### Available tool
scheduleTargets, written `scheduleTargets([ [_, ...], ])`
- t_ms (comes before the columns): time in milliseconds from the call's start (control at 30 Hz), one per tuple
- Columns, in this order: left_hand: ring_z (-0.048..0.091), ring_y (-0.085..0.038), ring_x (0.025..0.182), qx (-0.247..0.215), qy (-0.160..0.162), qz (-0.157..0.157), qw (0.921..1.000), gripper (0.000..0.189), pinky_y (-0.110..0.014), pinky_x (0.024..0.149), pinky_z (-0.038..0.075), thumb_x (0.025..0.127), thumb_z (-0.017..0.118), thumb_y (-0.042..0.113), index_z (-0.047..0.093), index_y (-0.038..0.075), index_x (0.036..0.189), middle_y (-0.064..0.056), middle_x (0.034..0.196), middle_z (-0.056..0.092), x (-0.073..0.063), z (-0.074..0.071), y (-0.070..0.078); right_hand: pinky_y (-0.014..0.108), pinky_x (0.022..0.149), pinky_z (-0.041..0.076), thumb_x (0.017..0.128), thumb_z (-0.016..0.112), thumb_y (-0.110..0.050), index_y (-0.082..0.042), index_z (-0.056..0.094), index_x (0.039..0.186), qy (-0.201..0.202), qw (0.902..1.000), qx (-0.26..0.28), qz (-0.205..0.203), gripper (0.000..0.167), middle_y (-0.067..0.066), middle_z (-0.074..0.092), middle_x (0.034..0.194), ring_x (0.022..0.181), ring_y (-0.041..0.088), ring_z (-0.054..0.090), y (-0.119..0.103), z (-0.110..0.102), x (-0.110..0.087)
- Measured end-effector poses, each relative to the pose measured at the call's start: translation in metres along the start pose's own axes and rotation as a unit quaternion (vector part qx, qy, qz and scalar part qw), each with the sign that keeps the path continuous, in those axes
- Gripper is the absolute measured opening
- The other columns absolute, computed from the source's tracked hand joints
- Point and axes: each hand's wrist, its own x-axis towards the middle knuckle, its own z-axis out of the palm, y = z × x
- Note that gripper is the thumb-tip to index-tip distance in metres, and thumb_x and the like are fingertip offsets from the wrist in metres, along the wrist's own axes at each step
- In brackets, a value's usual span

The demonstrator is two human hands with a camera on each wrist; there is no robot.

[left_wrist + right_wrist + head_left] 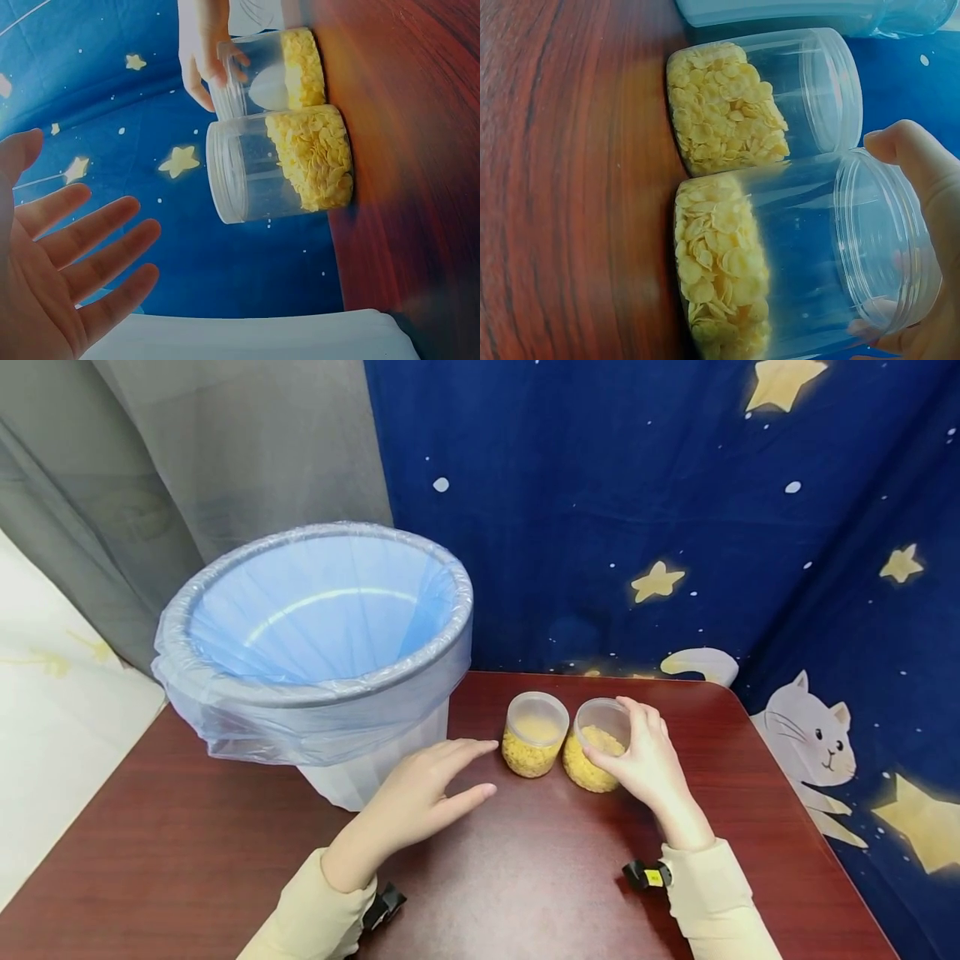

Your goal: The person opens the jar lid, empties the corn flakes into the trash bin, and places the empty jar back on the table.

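Starry blue cloth [562, 518] is hanging behind the reddish counter [517, 885], whose left side is bearing a bin [352, 777] lined with a bluish bag [337, 635]. Near the counter's far edge, two jars of yellow flakes are standing side by side. The right hand [647, 760] is curling its fingers round the rim of the right jar [588, 767] — that grip looks done, while the jar's base is sitting on the counter, not yet lifted. The left hand [420, 789] is spreading its fingers wide, holding nothing, just beside the ungripped left jar [534, 739]. Both jars are holding flakes partway up — little seems finished beyond that one grip.
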Motion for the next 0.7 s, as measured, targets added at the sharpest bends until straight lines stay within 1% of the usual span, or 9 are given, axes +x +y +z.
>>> scheduleTargets([
  [167,0.055,-0.015,0.115,0.004,0.000,0.004,1.0000,0.047,-0.036,0.095,0.044,0.092,0.060,0.040,0.060,0.011,0.129,-0.002,0.124,0.061,0.000,0.000,0.000,0.054,0.091,0.035,0.069,0.082,-0.042,-0.005,0.043,0.135,0.007,1.0000,-0.002,0.002,0.085,0.020,0.044,0.127,0.114,0.038,0.040,-0.004,-0.007,-0.002],
  [333,0.056,-0.016,0.115,0.006,-0.001,0.008,1.0000,0.047,-0.037,0.095,0.044,0.092,0.060,0.039,0.060,0.010,0.129,-0.002,0.124,0.061,0.000,0.000,0.001,0.054,0.092,0.034,0.070,0.082,-0.043,-0.006,0.044,0.135,0.011,0.9999,-0.001,-0.007,0.084,0.018,0.044,0.127,0.114,0.037,0.040,-0.011,-0.015,-0.003],
  [467,0.054,-0.015,0.117,0.004,-0.010,0.002,0.9999,0.048,-0.036,0.097,0.043,0.093,0.060,0.040,0.060,0.010,0.129,-0.002,0.124,0.061,0.000,0.001,0.002,0.053,0.093,0.033,0.070,0.081,-0.042,-0.006,0.045,0.134,0.008,0.9999,0.000,-0.015,0.082,0.017,0.045,0.128,0.114,0.036,0.040,-0.017,-0.020,-0.005],
  [700,0.053,-0.013,0.118,0.008,-0.010,-0.004,0.9999,0.048,-0.034,0.098,0.042,0.093,0.057,0.042,0.058,0.012,0.131,-0.001,0.126,0.060,0.000,0.004,0.003,0.053,0.091,0.034,0.070,0.081,-0.043,-0.007,0.046,0.133,0.010,0.9996,0.007,-0.026,0.080,0.015,0.045,0.129,0.113,0.034,0.042,-0.030,-0.033,-0.010],
])
